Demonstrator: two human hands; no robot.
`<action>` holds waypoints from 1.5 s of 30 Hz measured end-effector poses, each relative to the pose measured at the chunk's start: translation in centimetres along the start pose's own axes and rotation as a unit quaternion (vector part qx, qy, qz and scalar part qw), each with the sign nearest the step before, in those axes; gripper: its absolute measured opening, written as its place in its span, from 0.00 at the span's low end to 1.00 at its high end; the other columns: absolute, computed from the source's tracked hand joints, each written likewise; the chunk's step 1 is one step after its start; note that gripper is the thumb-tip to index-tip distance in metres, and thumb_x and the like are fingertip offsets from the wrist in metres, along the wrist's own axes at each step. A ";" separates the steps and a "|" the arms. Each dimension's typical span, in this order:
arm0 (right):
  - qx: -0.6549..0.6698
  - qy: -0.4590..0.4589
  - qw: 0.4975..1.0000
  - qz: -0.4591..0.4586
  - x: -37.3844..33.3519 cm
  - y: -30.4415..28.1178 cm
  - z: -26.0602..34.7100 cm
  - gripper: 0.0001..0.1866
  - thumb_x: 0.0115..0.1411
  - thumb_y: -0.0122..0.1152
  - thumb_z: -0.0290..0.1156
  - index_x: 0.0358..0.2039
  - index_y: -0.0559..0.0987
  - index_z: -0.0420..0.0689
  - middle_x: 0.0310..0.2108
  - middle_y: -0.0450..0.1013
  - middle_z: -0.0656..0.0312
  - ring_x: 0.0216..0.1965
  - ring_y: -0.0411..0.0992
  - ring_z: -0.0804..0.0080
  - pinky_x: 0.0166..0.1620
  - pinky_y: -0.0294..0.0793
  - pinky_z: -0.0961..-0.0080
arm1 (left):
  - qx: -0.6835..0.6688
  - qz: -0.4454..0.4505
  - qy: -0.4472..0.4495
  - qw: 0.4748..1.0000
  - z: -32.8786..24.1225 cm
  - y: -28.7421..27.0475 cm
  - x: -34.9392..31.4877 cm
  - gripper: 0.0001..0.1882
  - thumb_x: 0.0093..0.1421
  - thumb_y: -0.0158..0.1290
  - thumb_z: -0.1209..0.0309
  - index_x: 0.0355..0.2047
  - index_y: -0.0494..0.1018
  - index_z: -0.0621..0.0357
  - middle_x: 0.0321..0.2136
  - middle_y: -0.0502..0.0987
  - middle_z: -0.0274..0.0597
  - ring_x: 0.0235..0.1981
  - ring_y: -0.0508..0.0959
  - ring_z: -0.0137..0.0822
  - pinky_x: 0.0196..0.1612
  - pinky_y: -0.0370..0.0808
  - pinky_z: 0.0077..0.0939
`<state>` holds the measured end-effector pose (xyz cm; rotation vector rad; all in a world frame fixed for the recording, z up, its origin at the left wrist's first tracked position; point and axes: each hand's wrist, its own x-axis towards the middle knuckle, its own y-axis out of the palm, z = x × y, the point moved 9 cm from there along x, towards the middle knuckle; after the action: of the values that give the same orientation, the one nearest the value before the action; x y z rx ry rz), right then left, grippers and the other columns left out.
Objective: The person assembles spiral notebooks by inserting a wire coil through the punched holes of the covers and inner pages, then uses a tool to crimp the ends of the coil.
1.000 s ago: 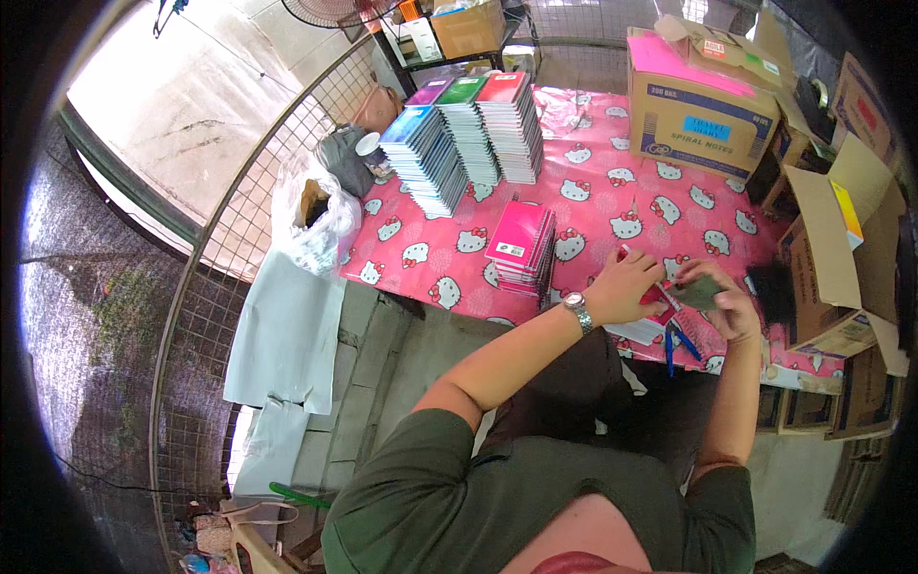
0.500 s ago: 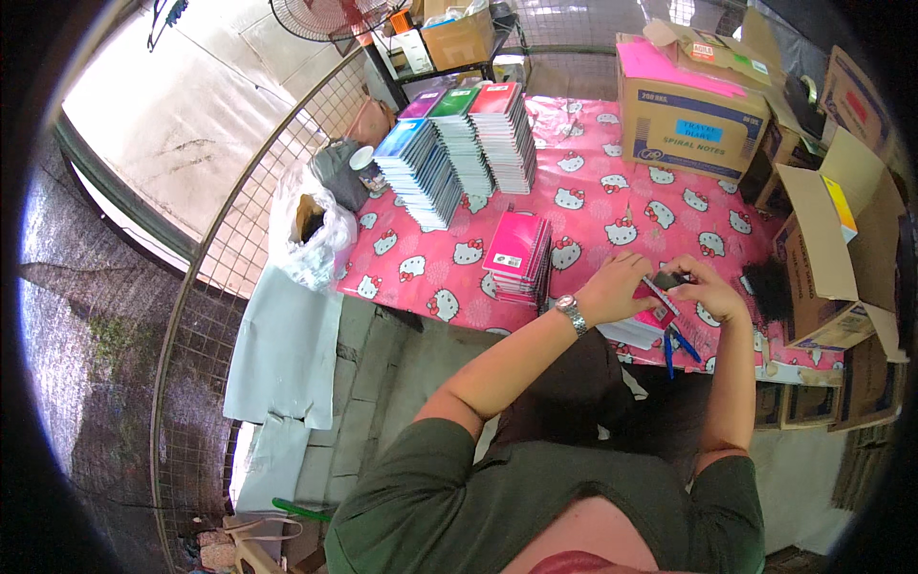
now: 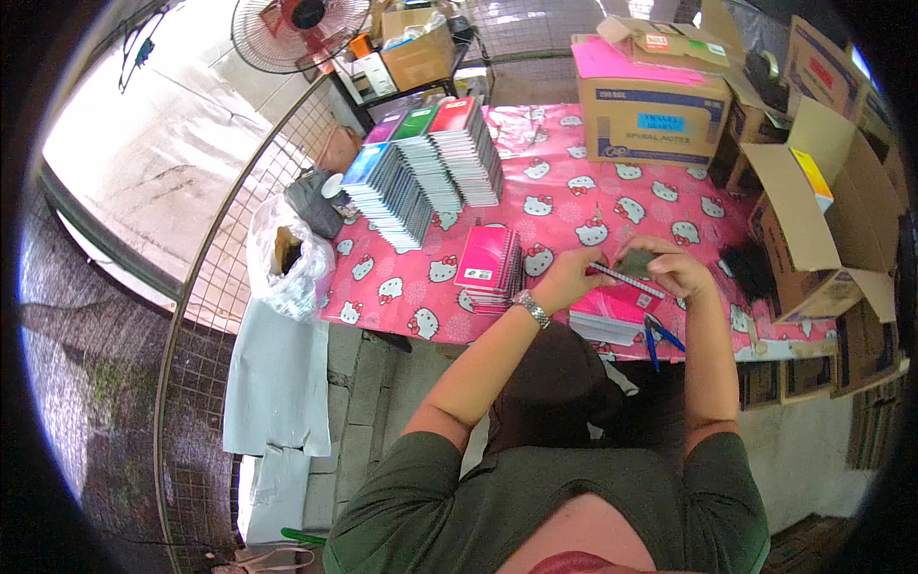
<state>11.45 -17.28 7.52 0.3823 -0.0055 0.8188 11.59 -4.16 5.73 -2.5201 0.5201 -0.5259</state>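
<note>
Above the near edge of the table, my left hand (image 3: 568, 275) grips one end of a small spiral notebook (image 3: 626, 279), tilted so its white edge shows. My right hand (image 3: 677, 272) has its fingers bent around the notebook's other side. Between the hands is a dark grey-green flat piece (image 3: 633, 262); whether it is the notebook's cover cannot be made out. Beneath lies a short pile of pink notebooks (image 3: 604, 323). Pliers with blue handles (image 3: 656, 337) rest beside that pile at the table edge.
A stack of pink notebooks (image 3: 489, 260) stands left of my left hand. Taller stacks of blue notebooks (image 3: 390, 191), green and red ones stand farther back. A closed carton (image 3: 655, 122) sits at the back, an open carton (image 3: 803, 273) at right. A plastic bag (image 3: 287, 258) hangs at left.
My view has shifted, so the table sits further left. The notebook has tipped to show more of its long edge, and my hands are slightly farther apart.
</note>
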 end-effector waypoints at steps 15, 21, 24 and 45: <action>-0.701 0.138 0.559 -0.420 -15.3 -4.7 -15.6 0.38 0.59 0.61 0.43 0.66 0.60 0.43 0.64 0.55 0.42 0.65 0.52 0.36 0.65 0.53 0.47 | -0.210 -0.148 -0.196 0.946 3.2 -0.6 -3.3 0.14 0.65 0.54 0.68 0.43 0.77 0.69 0.26 0.75 0.35 0.24 0.79 0.26 0.27 0.79 0.20; -0.595 0.063 0.625 -0.502 -16.5 -4.6 -10.8 0.29 0.59 0.60 0.38 0.59 0.69 0.42 0.52 0.68 0.48 0.54 0.64 0.47 0.58 0.61 0.51 | -0.171 -0.161 -0.082 0.968 3.7 0.1 -2.6 0.14 0.63 0.56 0.74 0.49 0.76 0.66 0.26 0.74 0.31 0.25 0.76 0.22 0.32 0.80 0.19; -0.552 -0.164 0.619 -0.535 -13.7 2.1 -2.1 0.28 0.57 0.61 0.36 0.59 0.70 0.43 0.49 0.69 0.50 0.51 0.65 0.50 0.56 0.62 0.56 | -0.207 -0.132 -0.098 0.964 5.2 0.6 -3.3 0.16 0.61 0.57 0.77 0.50 0.75 0.65 0.28 0.76 0.33 0.28 0.77 0.22 0.34 0.81 0.21; -0.566 -0.151 0.704 -0.400 -6.1 10.1 1.2 0.25 0.52 0.65 0.33 0.52 0.74 0.44 0.45 0.71 0.55 0.48 0.67 0.55 0.52 0.64 0.59 | 0.002 -0.223 -0.056 0.973 -0.3 -2.3 -4.8 0.13 0.57 0.56 0.82 0.44 0.79 0.65 0.27 0.81 0.35 0.26 0.75 0.19 0.31 0.72 0.16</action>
<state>0.21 -15.78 11.08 -0.6600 -0.5966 -0.2297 7.96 -0.23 6.00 -2.6477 -0.0974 -0.5356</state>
